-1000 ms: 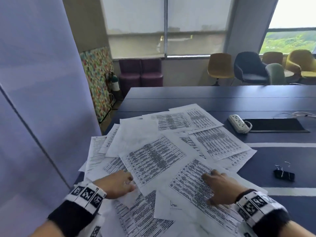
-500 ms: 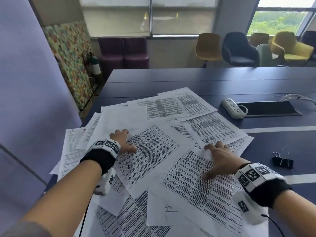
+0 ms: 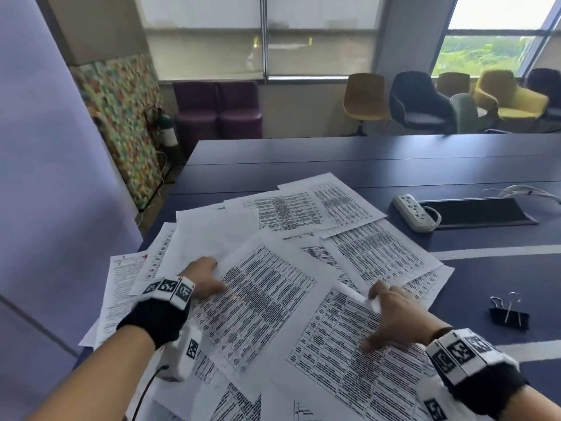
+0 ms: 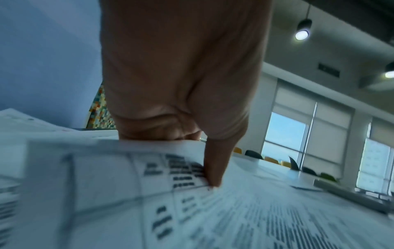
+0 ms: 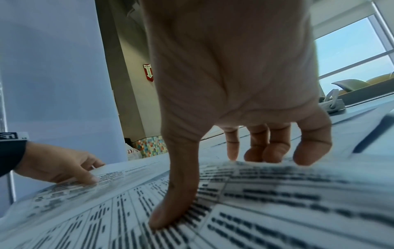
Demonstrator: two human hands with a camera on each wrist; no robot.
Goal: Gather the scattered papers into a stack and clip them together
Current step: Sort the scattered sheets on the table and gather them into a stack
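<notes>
Several printed sheets lie scattered and overlapping on the dark blue table [image 3: 334,159]. My left hand [image 3: 217,276] pinches the left edge of the large central sheet [image 3: 267,299], thumb on top and fingers beneath. The left wrist view shows that thumb [image 4: 213,173] pressing on the print. My right hand [image 3: 372,322] grips the far edge of the near-right sheet [image 3: 349,375]. Its fingers hook over the lifted edge and its thumb [image 5: 168,210] presses on the page. A black binder clip [image 3: 508,314] lies on bare table to the right, apart from both hands.
A white power strip [image 3: 414,212] and a black mat [image 3: 479,211] lie at the far right beyond the papers. A pale partition wall [image 3: 45,177] stands close along the table's left side. Chairs stand past the table's far edge.
My left hand moved forward from the near papers to the central sheet's left edge. My right hand slid forward to its sheet's far edge, which now curls up.
</notes>
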